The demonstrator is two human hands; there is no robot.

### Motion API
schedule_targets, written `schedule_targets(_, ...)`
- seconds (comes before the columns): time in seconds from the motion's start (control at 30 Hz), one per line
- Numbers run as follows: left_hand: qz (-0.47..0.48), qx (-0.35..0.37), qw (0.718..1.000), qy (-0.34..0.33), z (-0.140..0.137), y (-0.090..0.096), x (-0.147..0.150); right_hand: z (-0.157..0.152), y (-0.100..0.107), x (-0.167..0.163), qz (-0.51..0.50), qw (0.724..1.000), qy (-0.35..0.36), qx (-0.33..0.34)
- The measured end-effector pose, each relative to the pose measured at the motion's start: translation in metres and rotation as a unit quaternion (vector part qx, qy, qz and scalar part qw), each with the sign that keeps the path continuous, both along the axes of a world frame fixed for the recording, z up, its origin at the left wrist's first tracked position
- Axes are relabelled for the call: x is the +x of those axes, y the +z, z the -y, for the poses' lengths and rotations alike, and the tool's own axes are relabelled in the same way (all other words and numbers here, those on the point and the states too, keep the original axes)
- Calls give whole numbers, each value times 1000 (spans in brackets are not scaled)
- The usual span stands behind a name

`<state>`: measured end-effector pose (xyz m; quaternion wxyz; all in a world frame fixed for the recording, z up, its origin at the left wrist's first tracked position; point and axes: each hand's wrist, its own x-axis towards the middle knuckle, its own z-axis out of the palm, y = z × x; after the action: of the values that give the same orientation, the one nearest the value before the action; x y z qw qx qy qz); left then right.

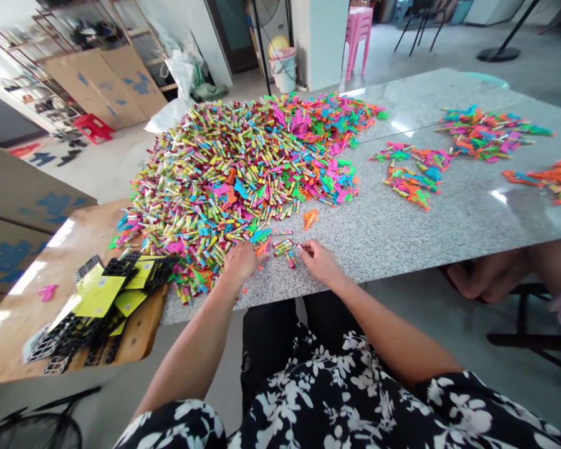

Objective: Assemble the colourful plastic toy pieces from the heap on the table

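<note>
My left hand is curled at the near edge of a big pile of small printed tubes, its fingertips mostly hidden. What it may hold cannot be made out. An orange plastic piece lies right beside its fingers. My right hand is closed in a pinch on a small tube, of which only a pale pinkish end shows. Between both hands, several yellow, green and pink tubes lie loose on the speckled stone table. An orange toy gun rests just beyond them.
Colourful plastic toy guns cover the pile's right side. Smaller heaps sit farther right. At left, black plastic mesh pieces with yellow cards lie on a wooden table. Another person's legs show at the right edge.
</note>
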<state>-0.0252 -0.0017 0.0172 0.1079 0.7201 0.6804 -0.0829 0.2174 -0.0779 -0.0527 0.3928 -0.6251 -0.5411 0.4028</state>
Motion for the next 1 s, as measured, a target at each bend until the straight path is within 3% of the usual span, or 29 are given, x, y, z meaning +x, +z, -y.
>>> schedule_targets(0.07, 41, 4, 999, -3, 2, -8, 0, 2, 3, -8, -37, 999, 16, 6)
schedule_targets(0.17, 198, 13, 977, 79, 3, -16, 4, 5, 5, -18, -98, 994, 34, 18)
schedule_targets(0.23, 383, -16, 911, 151, 7, -18, 12, 7, 6, -22, -144, 989, 32, 21)
schedule_targets(0.3, 561, -66, 803, 190, 14, -20, 23, 7, 9, -24, -204, 979, 22, 14)
schedule_targets(0.37, 664, -103, 713, 201, 23, -19, 37, 5, 13, -26, -265, 964, 8, 7)
schedule_targets(0.43, 707, -118, 669, 197, 30, -18, 50, 4, 18, -26, -306, 952, -5, 8)
schedule_targets(0.63, 740, -123, 645, 149, 38, -13, 76, 2, 26, -18, -404, 915, -4, 2)
schedule_targets(1.0, 752, -114, 631, 153, 43, -3, 97, 8, 28, -6, -514, 855, -4, -66)
